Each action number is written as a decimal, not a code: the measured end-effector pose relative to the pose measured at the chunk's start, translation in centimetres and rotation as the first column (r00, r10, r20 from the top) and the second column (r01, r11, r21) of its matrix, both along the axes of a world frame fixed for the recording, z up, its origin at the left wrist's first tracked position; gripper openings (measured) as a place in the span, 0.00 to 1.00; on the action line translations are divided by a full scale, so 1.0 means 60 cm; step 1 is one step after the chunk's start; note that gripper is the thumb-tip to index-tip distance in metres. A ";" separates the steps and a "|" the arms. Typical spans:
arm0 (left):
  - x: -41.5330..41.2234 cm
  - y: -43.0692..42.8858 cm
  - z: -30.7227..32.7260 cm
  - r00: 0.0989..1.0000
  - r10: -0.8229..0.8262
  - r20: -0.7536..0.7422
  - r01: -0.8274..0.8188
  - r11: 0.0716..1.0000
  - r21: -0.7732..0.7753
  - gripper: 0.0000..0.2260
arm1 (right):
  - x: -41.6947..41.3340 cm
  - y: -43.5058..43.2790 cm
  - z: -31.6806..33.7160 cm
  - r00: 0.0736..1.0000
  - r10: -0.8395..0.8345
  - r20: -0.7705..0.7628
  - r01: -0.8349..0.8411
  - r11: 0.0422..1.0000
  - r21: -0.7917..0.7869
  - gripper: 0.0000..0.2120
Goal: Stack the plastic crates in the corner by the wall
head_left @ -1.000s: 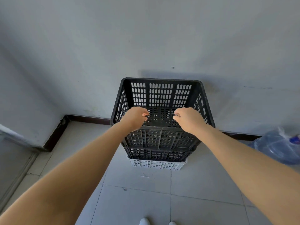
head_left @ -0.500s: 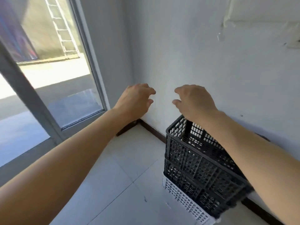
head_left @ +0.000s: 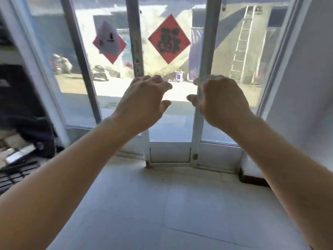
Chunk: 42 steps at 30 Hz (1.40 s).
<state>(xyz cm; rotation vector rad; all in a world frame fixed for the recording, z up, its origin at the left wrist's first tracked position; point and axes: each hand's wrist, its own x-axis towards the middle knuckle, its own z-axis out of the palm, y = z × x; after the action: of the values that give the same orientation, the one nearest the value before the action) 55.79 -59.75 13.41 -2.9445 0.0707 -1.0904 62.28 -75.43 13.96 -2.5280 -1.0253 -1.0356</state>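
Observation:
My left hand (head_left: 144, 101) and my right hand (head_left: 219, 100) are raised side by side in front of me, fingers loosely curled and apart, holding nothing. The stacked crates are out of view. At the far left lower edge a black slatted object (head_left: 16, 175) shows, possibly a crate, but it is too blurred to tell.
A glass double door (head_left: 169, 152) with a red diamond paper sign (head_left: 169, 39) stands straight ahead. Pale floor tiles (head_left: 171, 204) stretch between me and the door. A dark pile of clutter (head_left: 23, 112) fills the left side. A white wall (head_left: 306, 87) rises at right.
My hands let go of the top black crate and lifted off it. The view swung left from the corner stack to the glass door, and the crates left the frame.

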 end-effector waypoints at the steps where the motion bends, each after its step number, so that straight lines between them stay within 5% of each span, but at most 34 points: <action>1: -0.028 0.042 0.001 0.998 0.068 0.009 -0.068 0.998 0.009 0.18 | -0.008 0.050 0.000 0.998 0.058 -0.003 -0.058 0.998 0.003 0.20; 10: -0.282 0.375 -0.020 0.843 0.537 0.013 -0.536 0.843 -0.049 0.19 | -0.131 0.470 -0.029 0.862 0.496 -0.099 -0.501 0.865 -0.032 0.19; 18: -0.449 0.554 -0.038 0.586 0.810 -0.021 -0.807 0.582 -0.098 0.17 | -0.264 0.763 -0.052 0.604 0.767 -0.218 -0.790 0.613 -0.033 0.17; 29: -0.352 0.763 -0.097 0.433 0.898 -0.084 -0.896 0.418 -0.150 0.16 | -0.161 1.034 -0.099 0.495 0.817 -0.296 -0.864 0.498 -0.071 0.19; 42: -0.291 1.102 -0.090 0.383 0.924 -0.014 -0.920 0.380 -0.097 0.18 | -0.094 1.390 -0.095 0.483 0.836 -0.260 -0.869 0.493 -0.030 0.19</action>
<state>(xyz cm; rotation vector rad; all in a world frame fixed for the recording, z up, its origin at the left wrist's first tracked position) 38.31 6.35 7.98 -2.2487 -1.4842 -0.8857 56.62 7.94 8.28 -1.6719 -2.0345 -0.3514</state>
